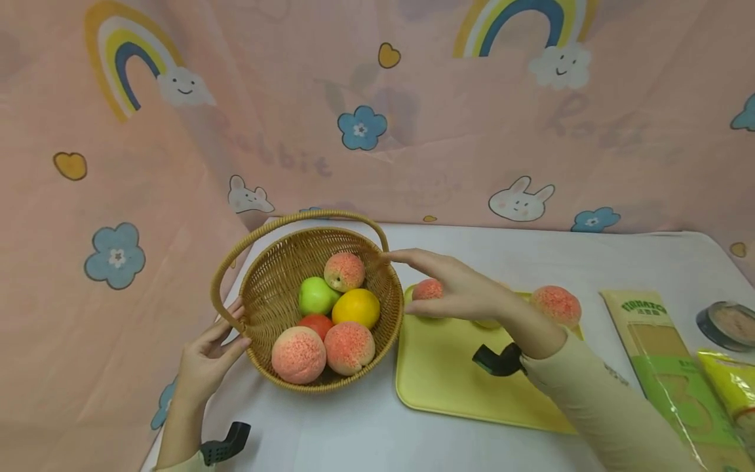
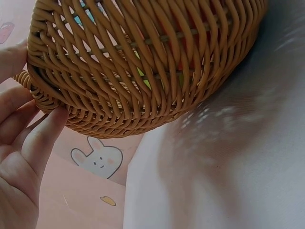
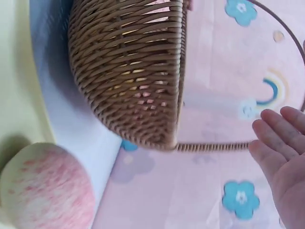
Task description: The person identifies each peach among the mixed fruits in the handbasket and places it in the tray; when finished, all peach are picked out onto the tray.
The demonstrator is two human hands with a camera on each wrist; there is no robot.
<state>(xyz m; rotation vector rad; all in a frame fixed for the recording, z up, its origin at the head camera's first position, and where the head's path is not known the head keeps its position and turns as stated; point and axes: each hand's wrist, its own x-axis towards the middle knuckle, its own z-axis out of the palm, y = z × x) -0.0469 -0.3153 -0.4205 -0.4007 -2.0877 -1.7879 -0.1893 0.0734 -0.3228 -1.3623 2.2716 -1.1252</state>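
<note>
A wicker basket [image 1: 315, 387] with an arched handle [image 1: 307, 215] stands on the white table and tilts toward me. In it lie three peaches [image 1: 299, 355], a green apple [image 1: 317, 296], a yellow fruit [image 1: 356, 309] and a partly covered red fruit [image 1: 316, 324]. My left hand [image 1: 206, 360] pinches the basket's left rim at the handle's foot, its thumb [image 2: 45, 138] on the weave. With fingers extended, my right hand [image 1: 457, 285] is at the basket's right side, fingertips right by the handle in the head view. The right wrist view shows its palm [image 3: 290, 167] facing the handle.
A yellow tray [image 1: 448, 387] lies right of the basket, under my right forearm. On it sit two peaches [image 1: 556, 305] and a mostly hidden yellow fruit [image 1: 488, 323]. Farther right are a green-and-tan package [image 1: 666, 367], a round tin [image 1: 728, 324] and a yellow packet [image 1: 731, 383]. Pink printed cloth hangs behind.
</note>
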